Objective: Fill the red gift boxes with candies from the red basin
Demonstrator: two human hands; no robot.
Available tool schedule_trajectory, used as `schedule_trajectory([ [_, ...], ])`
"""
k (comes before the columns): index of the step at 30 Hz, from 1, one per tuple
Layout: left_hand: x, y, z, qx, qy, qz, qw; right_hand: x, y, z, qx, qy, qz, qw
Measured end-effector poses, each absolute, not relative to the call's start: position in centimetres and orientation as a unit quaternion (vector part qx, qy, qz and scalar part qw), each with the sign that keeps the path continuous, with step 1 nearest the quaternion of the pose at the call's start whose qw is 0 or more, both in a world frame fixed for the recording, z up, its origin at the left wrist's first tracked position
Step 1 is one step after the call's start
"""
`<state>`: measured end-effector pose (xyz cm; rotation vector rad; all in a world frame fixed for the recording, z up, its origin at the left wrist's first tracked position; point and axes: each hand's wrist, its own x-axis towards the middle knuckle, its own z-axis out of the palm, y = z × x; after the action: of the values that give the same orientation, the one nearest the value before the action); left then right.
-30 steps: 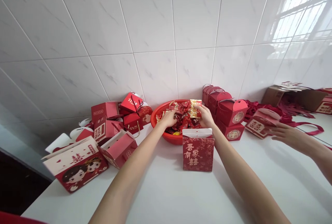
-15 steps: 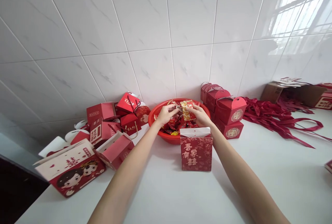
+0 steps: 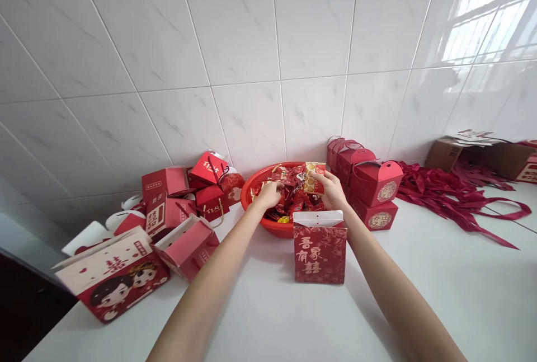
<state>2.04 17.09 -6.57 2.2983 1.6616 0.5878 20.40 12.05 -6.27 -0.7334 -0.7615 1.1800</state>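
A red plastic basket (image 3: 280, 229) full of small red-wrapped packets stands against the wall. My left hand (image 3: 271, 195) is down among the packets at the basket's left side, its fingers closed; what they hold is hidden. My right hand (image 3: 333, 189), over the basket's right side, grips a gold and red packet (image 3: 314, 177) between thumb and fingers. In front of the basket an upright dark red box (image 3: 319, 254) with white characters stands between my forearms, its white top edge raised.
Red gift boxes (image 3: 168, 214) are heaped at the left, beside a larger box with cartoon faces (image 3: 121, 283). Stacked red boxes (image 3: 375, 194) stand right of the basket. Farther right are dark red ribbons (image 3: 444, 194) and an open cardboard box (image 3: 440, 154). A tiled wall rises behind.
My left hand has moved away from the gold and red packet and down into the basket. My right hand has shifted slightly right with that packet.
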Motion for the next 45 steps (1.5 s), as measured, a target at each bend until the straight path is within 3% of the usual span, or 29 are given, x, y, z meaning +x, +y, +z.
schedule_trajectory([
  [6, 1.9, 16.8, -6.4, 0.756, 0.621, 0.180, 0.103, 20.3, 12.0, -6.2, -0.337, -0.338, 0.528, 0.703],
  [13, 2.2, 16.2, -6.0, 0.799, 0.575, 0.140, 0.105, 20.4, 12.1, -6.4, -0.340, -0.356, 0.519, 0.699],
  [26, 2.9, 15.7, -5.4, 0.822, 0.569, 0.031, 0.007, 20.5, 11.9, -6.4, -0.329, -0.372, 0.522, 0.694],
  [36, 2.8, 15.0, -4.7, 0.812, 0.579, 0.073, -0.011, 20.5, 12.1, -6.5, -0.333, -0.356, 0.527, 0.696],
  [42, 2.7, 15.5, -5.1, 0.794, 0.570, 0.205, 0.050, 20.4, 12.0, -6.4, -0.329, -0.355, 0.525, 0.700],
  [45, 2.6, 16.0, -5.5, 0.818, 0.539, 0.183, 0.085, 20.4, 12.0, -6.3, -0.331, -0.352, 0.526, 0.700],
])
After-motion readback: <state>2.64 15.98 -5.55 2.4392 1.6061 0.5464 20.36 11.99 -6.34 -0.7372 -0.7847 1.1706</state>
